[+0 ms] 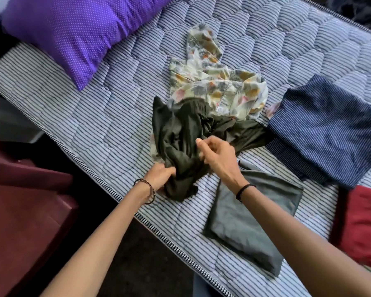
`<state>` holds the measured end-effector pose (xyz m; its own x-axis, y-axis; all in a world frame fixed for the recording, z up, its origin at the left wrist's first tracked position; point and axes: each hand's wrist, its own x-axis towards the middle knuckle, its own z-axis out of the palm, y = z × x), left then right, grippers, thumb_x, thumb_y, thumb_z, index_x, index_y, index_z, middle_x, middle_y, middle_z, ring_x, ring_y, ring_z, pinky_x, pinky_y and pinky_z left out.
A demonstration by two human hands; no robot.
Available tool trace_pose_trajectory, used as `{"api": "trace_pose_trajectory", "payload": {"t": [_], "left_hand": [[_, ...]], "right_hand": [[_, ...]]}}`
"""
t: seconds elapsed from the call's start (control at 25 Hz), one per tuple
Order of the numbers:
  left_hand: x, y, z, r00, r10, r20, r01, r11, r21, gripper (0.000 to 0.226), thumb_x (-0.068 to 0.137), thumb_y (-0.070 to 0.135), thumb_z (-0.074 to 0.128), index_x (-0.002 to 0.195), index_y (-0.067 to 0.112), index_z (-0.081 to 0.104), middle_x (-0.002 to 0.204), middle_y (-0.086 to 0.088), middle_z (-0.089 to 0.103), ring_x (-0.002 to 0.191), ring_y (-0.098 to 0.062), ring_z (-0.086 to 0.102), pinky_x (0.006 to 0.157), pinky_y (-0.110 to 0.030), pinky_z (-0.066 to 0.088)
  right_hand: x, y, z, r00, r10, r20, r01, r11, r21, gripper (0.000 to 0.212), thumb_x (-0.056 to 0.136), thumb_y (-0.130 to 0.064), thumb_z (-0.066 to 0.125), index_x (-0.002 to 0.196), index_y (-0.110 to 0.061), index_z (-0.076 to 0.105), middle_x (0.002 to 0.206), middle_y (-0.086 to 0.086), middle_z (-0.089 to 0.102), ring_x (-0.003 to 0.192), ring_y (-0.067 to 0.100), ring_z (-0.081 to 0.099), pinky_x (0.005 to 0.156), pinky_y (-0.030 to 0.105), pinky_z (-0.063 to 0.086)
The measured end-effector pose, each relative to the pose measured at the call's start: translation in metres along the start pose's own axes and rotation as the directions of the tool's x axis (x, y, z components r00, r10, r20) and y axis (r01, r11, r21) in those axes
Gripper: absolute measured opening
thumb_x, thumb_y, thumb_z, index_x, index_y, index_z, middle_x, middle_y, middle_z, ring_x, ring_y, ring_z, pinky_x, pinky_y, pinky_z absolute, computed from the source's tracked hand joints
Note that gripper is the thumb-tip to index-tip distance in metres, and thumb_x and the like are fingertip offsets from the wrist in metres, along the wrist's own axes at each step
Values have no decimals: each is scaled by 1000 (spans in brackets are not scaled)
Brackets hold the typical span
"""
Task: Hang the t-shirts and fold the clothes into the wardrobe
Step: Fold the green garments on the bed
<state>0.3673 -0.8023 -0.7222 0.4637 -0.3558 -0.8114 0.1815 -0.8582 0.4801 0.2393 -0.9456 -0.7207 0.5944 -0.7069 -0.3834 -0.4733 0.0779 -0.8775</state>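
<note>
Nearest to me, two bare forearms are reaching up from the bottom of the frame. At the lower left I am seeing a maroon chair point(19, 200), smooth and hard-looking, standing just beside the striped, quilted mattress point(94, 116). A purple dotted pillow point(73, 33) is lying at the upper left.

Left of centre, the left hand point(161, 175) is gripping the near edge of the dark green garment point(180, 136). Its fingers are curling into the cloth and are half buried in it. The wrist is wearing a beaded bracelet point(147, 190). The garment is lying crumpled in soft folds on the middle of the mattress, between and beyond both hands.

The right hand point(217, 155) is angling in from the lower right, knuckles up. Its fingers are curling into a fold of the same garment and the thumb is lifting above them. A black band point(243, 190) is circling that wrist.

Behind the garment a pale floral garment point(219, 82) is lying rumpled and touching it. Under the right forearm a grey folded cloth point(251, 215) is lying flat. Further right, a navy pinstriped folded cloth point(328, 129) is lying square, and a red cloth point(364, 224) is showing at the right edge.
</note>
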Motion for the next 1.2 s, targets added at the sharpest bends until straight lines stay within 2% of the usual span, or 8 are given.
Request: {"api": "trace_pose_trajectory", "payload": {"t": [0.12,0.28,0.4,0.52,0.64,0.88,1.08,1.2], "left_hand": [[-4,-3,-14,998,-6,64,-13,958,287,28,80,41,59,85,15,67,83,-6,75,69,-20,74,71,-49,61],[7,22,-34,876,204,-436,-83,957,279,39,83,63,47,81,25,57,78,4,70,75,-21,68,72,-37,55],[28,57,-41,766,347,-541,-170,921,350,44,87,66,50,100,25,51,99,3,63,88,-23,62,65,-32,43],[56,88,-50,801,382,-462,-165,882,442,67,84,74,48,132,29,35,109,1,54,87,-24,59,67,-35,48],[80,103,-56,909,236,-343,-89,916,392,54,76,70,51,117,36,43,103,-4,66,80,-29,68,73,-43,59],[80,100,-53,925,223,-308,-117,938,327,29,73,45,61,79,17,54,87,-7,66,71,-30,70,64,-46,61],[57,74,-49,860,272,-431,-167,949,266,35,67,45,61,65,18,38,71,-4,55,72,-29,65,66,-47,58],[20,64,-52,774,401,-490,-299,913,276,38,71,36,65,65,19,32,63,0,36,61,-22,48,53,-38,41]], "right_hand": [[25,1,-1,986,-90,-141,72,989,-129,22,99,-33,65,93,-13,68,83,-2,70,74,8,62,73,29,54],[55,-3,3,969,-169,-182,114,955,-275,19,100,-26,63,111,-11,61,107,0,57,86,17,58,85,37,51],[75,-7,3,977,-185,-109,127,908,-400,41,98,-24,61,136,-15,48,131,4,45,99,22,58,85,39,51],[91,-9,3,984,-161,74,177,876,-449,54,94,-18,60,144,-28,46,141,3,41,90,21,59,85,39,52],[97,-7,5,988,-105,115,150,850,-504,45,91,-21,65,134,-26,52,138,5,42,84,26,60,88,45,53],[96,-11,5,980,-139,144,188,888,-420,55,87,-13,73,134,-29,52,130,4,59,96,30,65,92,43,52],[79,-16,-1,990,-131,-49,104,925,-366,43,83,-19,82,117,-21,57,83,-6,66,70,16,64,72,40,56],[58,-27,-15,978,-200,-66,146,869,-473,37,84,-34,80,112,-18,62,82,-2,66,76,21,65,70,41,56]]}}
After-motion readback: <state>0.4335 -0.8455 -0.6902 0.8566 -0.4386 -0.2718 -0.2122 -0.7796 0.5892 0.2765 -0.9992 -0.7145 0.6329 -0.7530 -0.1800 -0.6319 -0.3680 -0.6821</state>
